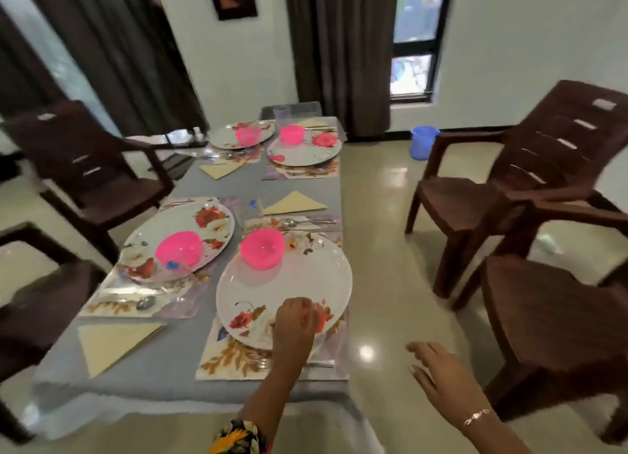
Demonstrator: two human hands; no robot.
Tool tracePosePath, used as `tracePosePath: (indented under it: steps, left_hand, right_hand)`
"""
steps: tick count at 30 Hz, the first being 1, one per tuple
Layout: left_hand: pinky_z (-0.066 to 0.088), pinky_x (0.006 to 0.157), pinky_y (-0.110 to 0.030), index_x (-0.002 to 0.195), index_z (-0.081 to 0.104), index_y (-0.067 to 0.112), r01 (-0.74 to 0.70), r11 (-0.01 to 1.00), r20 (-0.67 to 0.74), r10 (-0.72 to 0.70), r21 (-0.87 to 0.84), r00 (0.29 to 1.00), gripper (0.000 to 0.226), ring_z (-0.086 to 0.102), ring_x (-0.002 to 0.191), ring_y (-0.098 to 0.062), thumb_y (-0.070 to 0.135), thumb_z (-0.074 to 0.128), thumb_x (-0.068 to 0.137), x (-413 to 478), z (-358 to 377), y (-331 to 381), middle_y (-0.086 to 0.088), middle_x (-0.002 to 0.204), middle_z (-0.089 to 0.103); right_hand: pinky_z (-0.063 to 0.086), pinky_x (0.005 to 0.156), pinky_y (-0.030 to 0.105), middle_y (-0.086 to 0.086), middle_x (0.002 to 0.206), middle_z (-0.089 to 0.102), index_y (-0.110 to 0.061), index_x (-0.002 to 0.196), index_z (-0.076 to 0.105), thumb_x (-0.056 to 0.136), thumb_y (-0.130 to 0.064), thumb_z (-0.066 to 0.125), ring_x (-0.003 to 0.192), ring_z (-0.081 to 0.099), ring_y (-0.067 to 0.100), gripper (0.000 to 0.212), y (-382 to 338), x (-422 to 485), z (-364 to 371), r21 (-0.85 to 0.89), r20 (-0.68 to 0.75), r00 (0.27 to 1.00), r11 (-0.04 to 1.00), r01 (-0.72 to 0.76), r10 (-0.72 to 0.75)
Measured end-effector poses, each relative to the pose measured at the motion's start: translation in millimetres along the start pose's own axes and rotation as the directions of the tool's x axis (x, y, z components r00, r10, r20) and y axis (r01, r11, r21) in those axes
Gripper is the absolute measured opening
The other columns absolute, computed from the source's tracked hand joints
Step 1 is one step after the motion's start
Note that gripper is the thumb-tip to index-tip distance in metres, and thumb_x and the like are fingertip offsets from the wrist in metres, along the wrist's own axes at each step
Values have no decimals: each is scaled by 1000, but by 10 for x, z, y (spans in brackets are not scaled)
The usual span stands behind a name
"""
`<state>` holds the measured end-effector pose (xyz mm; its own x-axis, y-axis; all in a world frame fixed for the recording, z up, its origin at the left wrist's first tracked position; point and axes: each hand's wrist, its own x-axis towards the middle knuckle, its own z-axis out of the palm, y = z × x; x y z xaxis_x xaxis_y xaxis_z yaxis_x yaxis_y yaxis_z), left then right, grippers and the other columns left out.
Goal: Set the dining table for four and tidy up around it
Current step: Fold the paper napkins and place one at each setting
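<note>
The table (190,368) has a grey cloth and carries several floral plates, each with a pink bowl. My left hand (295,321) lies on the near right plate (282,290), fingers curled at its near rim. That plate's pink bowl (262,248) sits at its far edge, and a floral placemat (231,355) lies underneath. My right hand (431,361) hovers open over the floor to the right of the table and holds nothing. Beside it, the near left plate (149,239) holds another pink bowl (179,249). Cream folded napkins (112,341) (294,203) lie by the settings.
Two more set plates (226,137) (302,156) stand at the far end, behind them a clear tumbler (283,113). Brown plastic chairs stand at the right (530,181) (560,317) and left (85,168). A blue bucket (423,142) is on the floor by the wall.
</note>
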<state>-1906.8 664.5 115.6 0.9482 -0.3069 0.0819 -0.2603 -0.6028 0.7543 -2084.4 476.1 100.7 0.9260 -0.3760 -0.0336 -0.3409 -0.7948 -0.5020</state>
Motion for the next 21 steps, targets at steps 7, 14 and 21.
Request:
tracePosePath:
  steps: [7, 14, 21]
  left_hand:
    - [45, 94, -46, 102, 63, 2, 246, 968, -398, -206, 54, 894, 57, 58, 104, -38, 50, 39, 84, -23, 65, -380, -16, 104, 64]
    - [31, 108, -46, 134, 42, -3, 481, 875, -546, -428, -52, 720, 59, 36, 133, -39, 33, 50, 89, -47, 240, -504, -24, 141, 40]
    - [31, 105, -54, 129, 50, -3, 595, 796, -619, -411, 115, 670, 64, 45, 124, -43, 42, 37, 85, 175, 320, -602, -26, 133, 49]
  right_hand:
    - [39, 76, 21, -7, 100, 57, -20, 115, 58, 89, -21, 58, 92, 61, 12, 27, 0, 834, -172, 49, 125, 971, 979, 198, -203]
    - [38, 93, 23, 2, 124, 51, -19, 128, 47, 92, -20, 52, 112, 52, 16, 37, -105, 1867, -125, -45, 303, 877, 913, 405, -374]
    - [31, 106, 28, 5, 152, 22, -16, 142, 29, 95, -14, 41, 134, 34, 22, 48, -413, 2794, -12, -105, 378, 775, 809, 579, -506]
